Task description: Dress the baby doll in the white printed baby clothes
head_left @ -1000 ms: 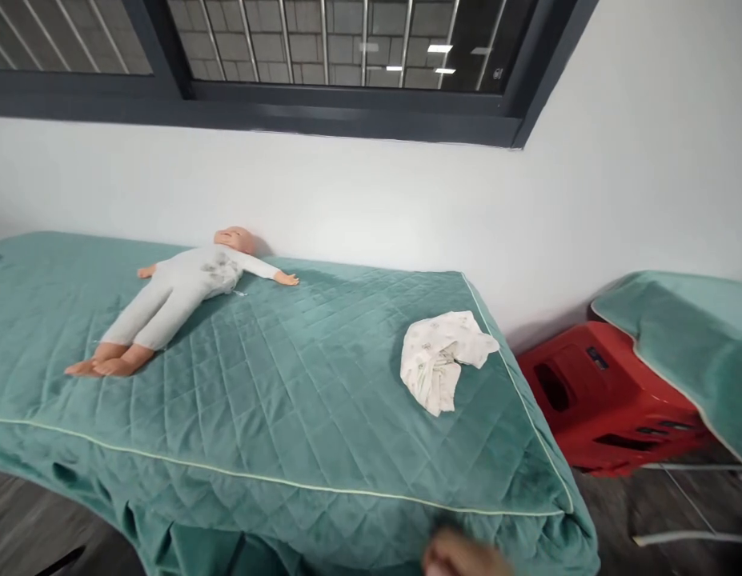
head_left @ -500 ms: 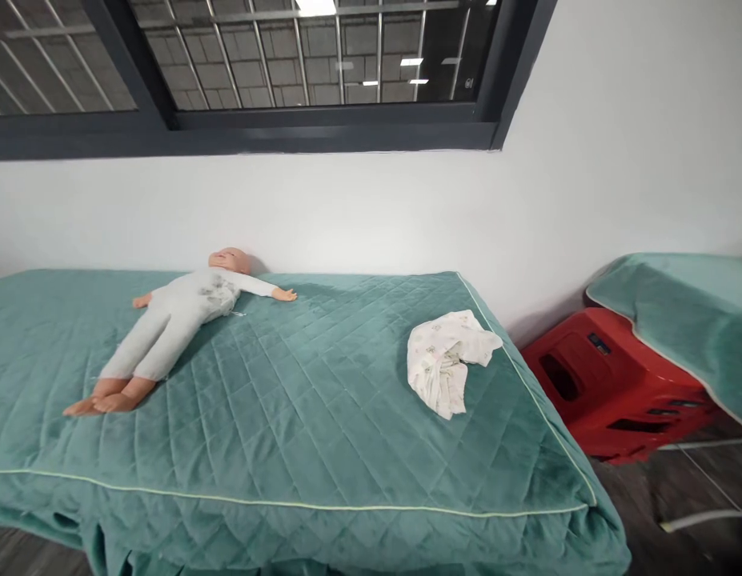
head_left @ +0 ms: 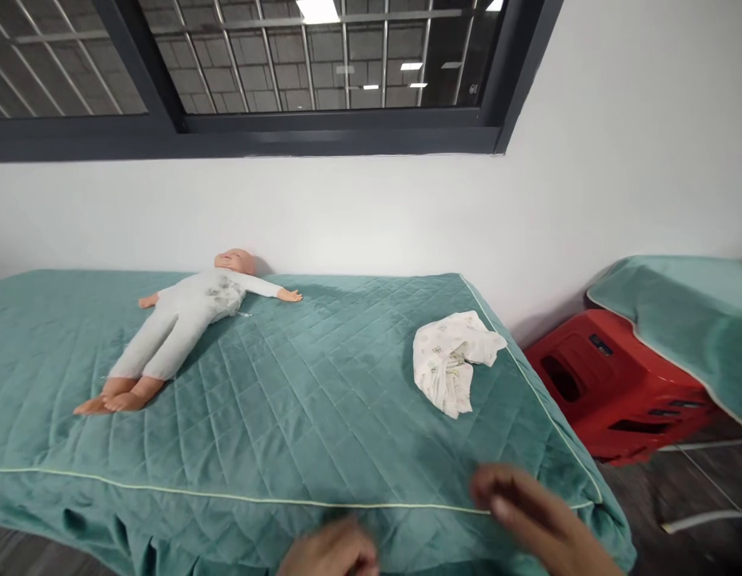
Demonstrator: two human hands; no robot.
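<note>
The right hand (head_left: 527, 512) and left hand (head_left: 331, 550) have entered view over the front of a green bed (head_left: 322, 440), the right loosely curved and empty, the left too blurred to tell. A crumpled white diaper (head_left: 439, 348) lies beyond them; a doll (head_left: 187, 312) rests farther left.

Matt crinkles are shown by the diaper (head_left: 446, 352), quilted cloth by the bedspread (head_left: 322, 400), glossy plastic by the four-o'clock stool (head_left: 616, 376).

No writing was legible. Small label (head_left: 600, 345) on red plastic object (head_left: 647, 376), beyond the green cover's (head_left: 322, 448) right edge, was too small to read.
</note>
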